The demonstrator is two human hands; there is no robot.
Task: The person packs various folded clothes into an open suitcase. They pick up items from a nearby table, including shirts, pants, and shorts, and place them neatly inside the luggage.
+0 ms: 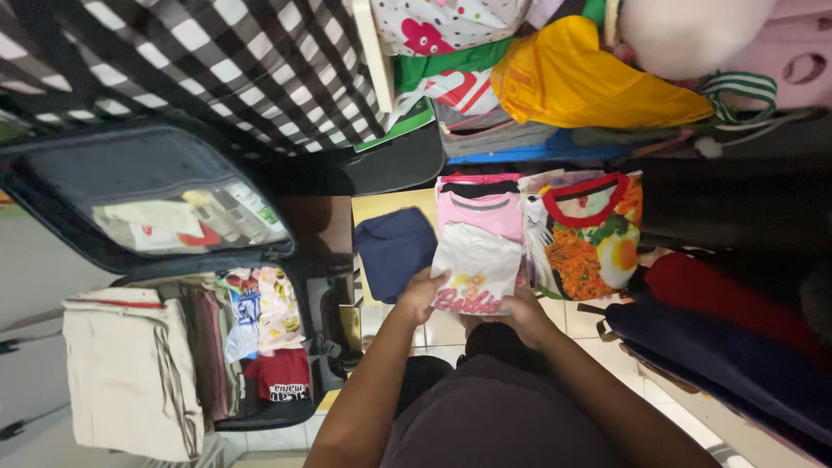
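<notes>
My left hand (422, 295) and my right hand (523, 314) both grip the near edge of a folded white shirt with a pink print (475, 264). It lies on top of a stack of folded clothes, with a pink garment (484, 211) just behind it. A folded shirt with a colourful food print and red collar (589, 234) lies directly to the right of the stack. A folded navy garment (394, 247) sits on the floor to the left of my left hand.
An open dark suitcase (165, 260) on the left holds folded clothes and a beige garment (130, 373); its mesh lid pocket holds small items. A yellow cloth (581, 82) and mixed clothes pile up behind. Dark navy and red fabric (728, 347) lies at right.
</notes>
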